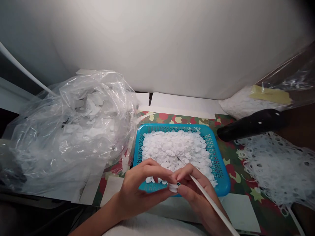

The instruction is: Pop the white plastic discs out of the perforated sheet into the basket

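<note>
Above the near rim of a blue plastic basket [222,170], my two hands meet. My left hand [137,183] pinches a small stack of white round discs [173,187] between thumb and fingertips. My right hand [197,188] is closed beside it, its thumb and fingertips touching the discs' right edge. A thin white strip or sheet seen edge-on [212,202] runs through the right hand, slanting down toward the bottom edge. Behind the fingers, a heap of loose white discs [174,144] fills the basket.
A large clear plastic bag [73,131] with white pieces lies at left. At right are a black elongated object [248,124], a pile of white punched sheets [278,167] and a bag of white material [242,101]. A camouflage-patterned cloth [248,177] covers the table; a pale wall stands behind.
</note>
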Motion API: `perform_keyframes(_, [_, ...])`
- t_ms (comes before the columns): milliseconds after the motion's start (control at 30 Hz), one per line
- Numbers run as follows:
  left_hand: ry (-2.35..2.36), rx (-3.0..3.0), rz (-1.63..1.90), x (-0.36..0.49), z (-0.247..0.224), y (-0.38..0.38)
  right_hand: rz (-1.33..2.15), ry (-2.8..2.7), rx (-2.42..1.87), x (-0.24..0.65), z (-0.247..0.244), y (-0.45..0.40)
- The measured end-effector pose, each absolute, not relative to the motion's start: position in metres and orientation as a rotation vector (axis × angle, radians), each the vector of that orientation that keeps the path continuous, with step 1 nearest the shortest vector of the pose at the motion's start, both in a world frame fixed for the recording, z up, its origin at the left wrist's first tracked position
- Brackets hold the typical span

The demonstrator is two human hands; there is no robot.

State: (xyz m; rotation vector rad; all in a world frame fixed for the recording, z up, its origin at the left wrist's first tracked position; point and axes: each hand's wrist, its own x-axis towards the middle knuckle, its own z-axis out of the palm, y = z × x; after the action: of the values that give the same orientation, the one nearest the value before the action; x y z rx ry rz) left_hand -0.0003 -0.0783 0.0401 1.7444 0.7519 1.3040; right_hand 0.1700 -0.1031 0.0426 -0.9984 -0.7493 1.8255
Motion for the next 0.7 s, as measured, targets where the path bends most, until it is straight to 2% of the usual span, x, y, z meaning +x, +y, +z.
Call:
perform_keyframes(300, [0.725, 1.774, 1.297, -0.0011, 0.0411, -0.0781, 2.056, -0.563, -0.806, 0.1700, 0.0376, -0.1005])
perform_keyframes(700, [0.741, 1.767, 1.252, -0.0006, 0.0440, -0.0782, 2.097, -0.474, -0.754, 0.1670, 0.0372, -0.1021])
